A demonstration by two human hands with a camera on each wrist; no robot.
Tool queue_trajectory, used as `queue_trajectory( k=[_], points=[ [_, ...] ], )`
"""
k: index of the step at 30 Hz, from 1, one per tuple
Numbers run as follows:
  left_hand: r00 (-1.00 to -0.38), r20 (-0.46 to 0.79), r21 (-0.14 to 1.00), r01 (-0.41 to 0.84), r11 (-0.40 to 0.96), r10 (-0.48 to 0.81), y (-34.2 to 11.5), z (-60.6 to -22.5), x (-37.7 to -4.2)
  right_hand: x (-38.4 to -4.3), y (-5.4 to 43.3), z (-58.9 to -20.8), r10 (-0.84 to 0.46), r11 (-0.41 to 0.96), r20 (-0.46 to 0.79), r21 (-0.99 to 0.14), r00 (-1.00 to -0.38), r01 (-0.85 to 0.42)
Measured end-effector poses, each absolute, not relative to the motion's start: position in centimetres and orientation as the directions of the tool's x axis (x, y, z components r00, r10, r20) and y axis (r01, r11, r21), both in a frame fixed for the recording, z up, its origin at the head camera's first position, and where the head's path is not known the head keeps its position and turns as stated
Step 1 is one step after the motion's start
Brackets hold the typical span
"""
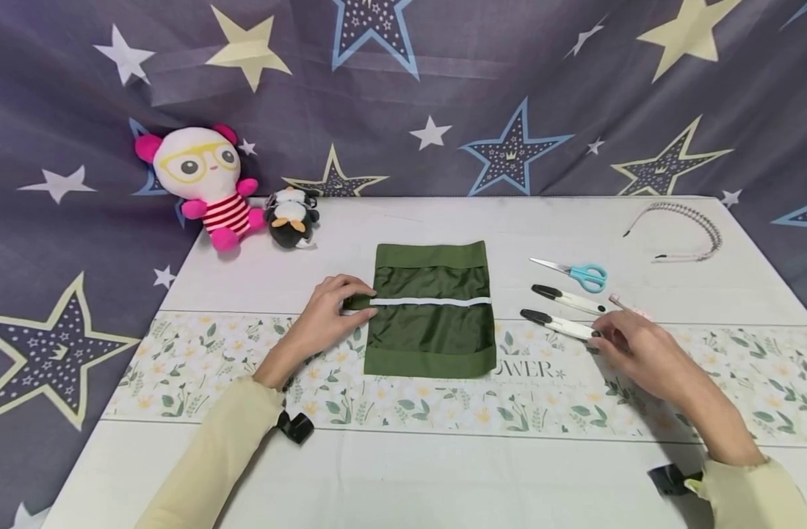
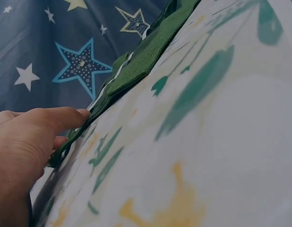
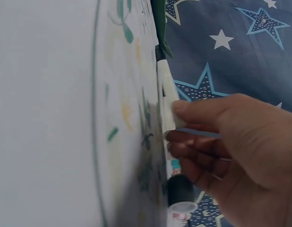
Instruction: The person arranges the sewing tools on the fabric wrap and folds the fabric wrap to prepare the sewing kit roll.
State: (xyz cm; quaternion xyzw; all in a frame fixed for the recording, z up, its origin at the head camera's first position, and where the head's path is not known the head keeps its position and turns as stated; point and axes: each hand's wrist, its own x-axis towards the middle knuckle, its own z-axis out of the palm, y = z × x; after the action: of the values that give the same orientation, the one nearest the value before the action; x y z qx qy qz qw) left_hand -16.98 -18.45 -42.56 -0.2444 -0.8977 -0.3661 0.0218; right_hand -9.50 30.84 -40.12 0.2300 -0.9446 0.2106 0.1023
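A green cloth piece (image 1: 429, 327) lies flat, folded along its top and bottom edges, with a white band (image 1: 429, 301) across its middle. At its left edge my left hand (image 1: 324, 312) touches the cloth, thumb and fingers apart, with a bit of green between them. In the left wrist view the index fingertip (image 2: 83, 112) presses on that edge. My right hand (image 1: 641, 349) pinches the right end of the lower white marker (image 1: 565, 325), which has a black cap. Just above lies a second white marker (image 1: 571, 300); behind the right hand, a thin pink item (image 1: 617, 300) is partly hidden.
Blue-handled scissors (image 1: 578, 275) lie above the markers, and a headband (image 1: 707, 228) sits at the back right. A pink and white plush toy (image 1: 208, 180) and a penguin plush (image 1: 291, 219) stand at the back left. A star-patterned curtain (image 1: 390, 103) hangs behind the table.
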Motion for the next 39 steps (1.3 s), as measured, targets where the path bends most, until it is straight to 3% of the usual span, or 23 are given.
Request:
queue_trajectory(
  k=[5, 19, 32, 39],
  points=[
    [-0.878, 0.231, 0.658, 0.458, 0.598, 0.419, -18.4, -42.8, -17.1, -10.1, 30.6, -39.6, -0.316, 0.783, 0.228, -0.486, -0.921, -0.389],
    [-0.888, 0.218, 0.669, 0.438, 0.601, 0.404, -18.4, -43.1, -17.2, -13.1, 29.0, -38.9, -0.164, 0.540, 0.270, -0.781, -0.949, -0.315],
    [-0.890, 0.219, 0.667, 0.435, 0.605, 0.399, -18.3, -43.1, -17.2, -15.7, 27.5, -38.6, -0.121, 0.367, 0.350, -0.854, -0.929, -0.369],
    [-0.890, 0.221, 0.666, 0.436, 0.605, 0.399, -18.4, -43.1, -17.2, -17.4, 26.0, -38.6, -0.112, 0.108, 0.373, -0.917, -0.921, -0.384]
  ],
)
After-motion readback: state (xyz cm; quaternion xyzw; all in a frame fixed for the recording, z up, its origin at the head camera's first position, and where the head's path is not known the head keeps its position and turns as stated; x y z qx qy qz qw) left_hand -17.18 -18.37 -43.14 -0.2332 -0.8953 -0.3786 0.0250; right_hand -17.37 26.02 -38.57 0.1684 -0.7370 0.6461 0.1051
